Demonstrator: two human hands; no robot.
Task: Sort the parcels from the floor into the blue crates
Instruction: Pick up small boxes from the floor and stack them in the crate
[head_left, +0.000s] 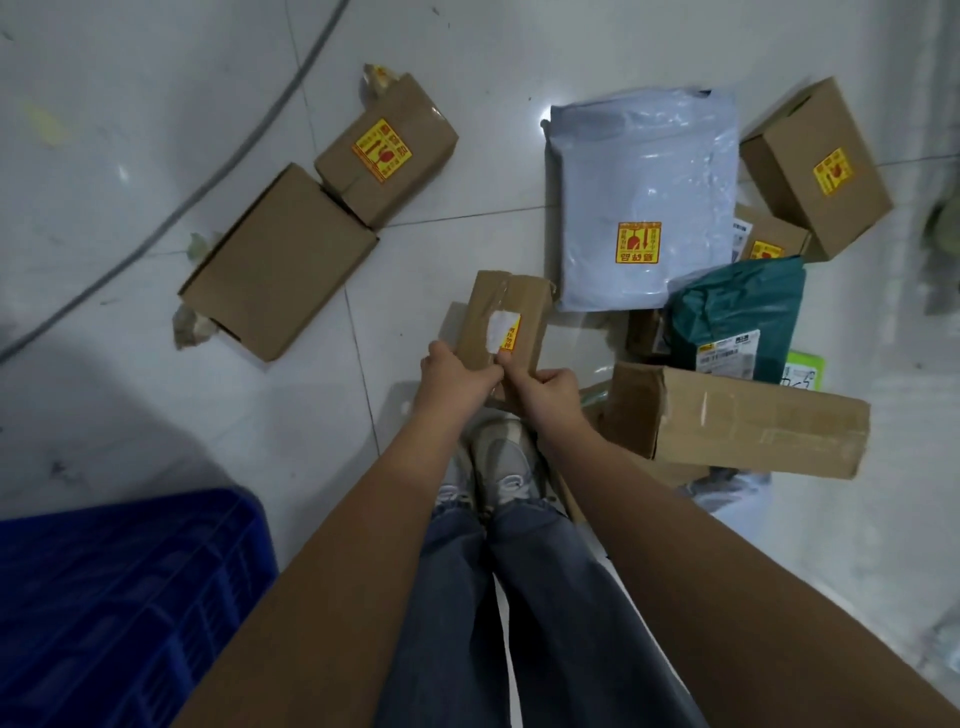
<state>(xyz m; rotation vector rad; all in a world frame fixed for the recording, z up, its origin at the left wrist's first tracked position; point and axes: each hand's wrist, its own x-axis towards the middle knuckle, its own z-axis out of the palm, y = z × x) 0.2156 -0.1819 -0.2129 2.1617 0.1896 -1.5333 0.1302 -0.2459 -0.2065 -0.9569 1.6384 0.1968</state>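
Note:
Both hands hold a small taped cardboard parcel (511, 317) with a white patch and a yellow sticker, just above the floor in front of my shoes. My left hand (460, 371) grips its near left edge. My right hand (545, 387) grips its near right side, thumb on the sticker. A blue crate (119, 587) stands at the lower left. Other parcels lie on the floor: two brown boxes (280, 260) (387, 150) at upper left, a pale blue mailer bag (644, 197), a green mailer bag (737, 312) and a long brown box (737, 418) at right.
More brown boxes (815, 166) lie at the upper right, with a smaller one (769, 241) tucked beneath. A grey cable (171, 218) curves across the white tiled floor at left. Crumpled paper scraps sit beside the left boxes. My jeans and grey shoes (504, 467) fill the centre bottom.

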